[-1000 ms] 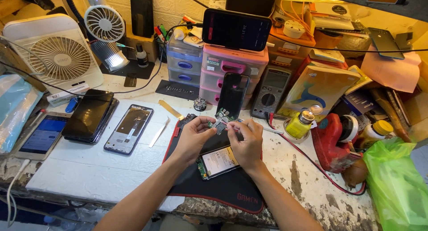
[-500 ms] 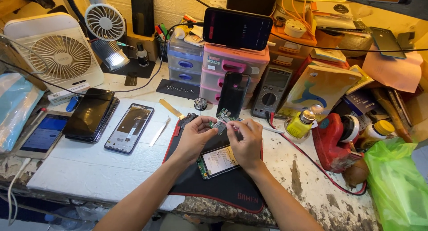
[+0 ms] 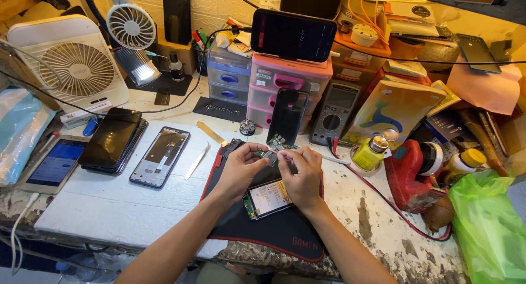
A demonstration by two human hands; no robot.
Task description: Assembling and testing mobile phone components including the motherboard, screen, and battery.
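Both hands, left and right, pinch a small circuit board above the black mat; an opened phone lies just beneath, desk room leftward.

We are in a phone repair workshop: a cluttered desk with opened phones, a multimeter, parts drawers and tweezers.

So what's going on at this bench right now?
A person is working on a taken-apart phone. Both hands, left hand and right hand, pinch a small green circuit board above a black mat. An opened phone with its battery showing lies on the mat under the right hand. More phones, a phone frame and fans sit to the left.
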